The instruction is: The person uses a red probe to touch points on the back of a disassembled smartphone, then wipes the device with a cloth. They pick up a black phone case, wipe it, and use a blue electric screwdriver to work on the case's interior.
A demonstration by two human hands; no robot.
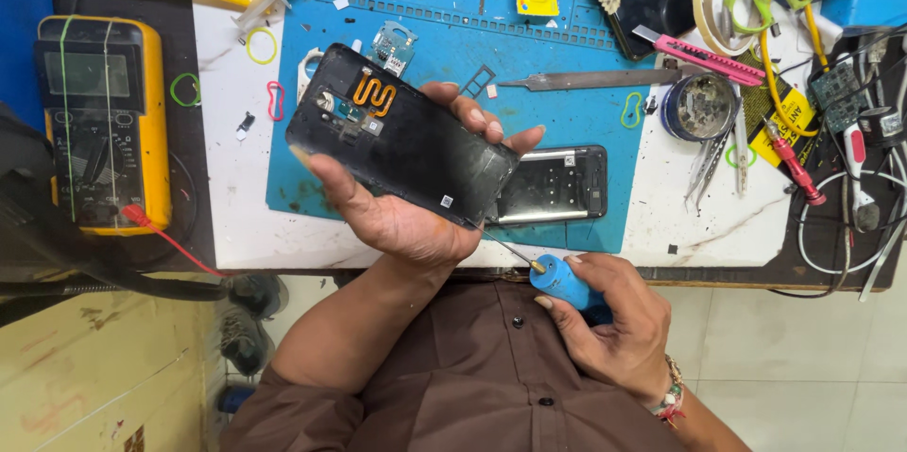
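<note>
Now left hand clamps phone back cover, long axis slanting; right hand grips blue screwdriver, tip just below cover's lower edge.

Single head view, looking steeply down, close over workbench edge and lap.

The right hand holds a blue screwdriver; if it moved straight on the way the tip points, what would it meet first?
The right hand aims the screwdriver up-left, so it would probably meet the phone cover's lower edge, held by the left hand. Depth is unclear.
</note>
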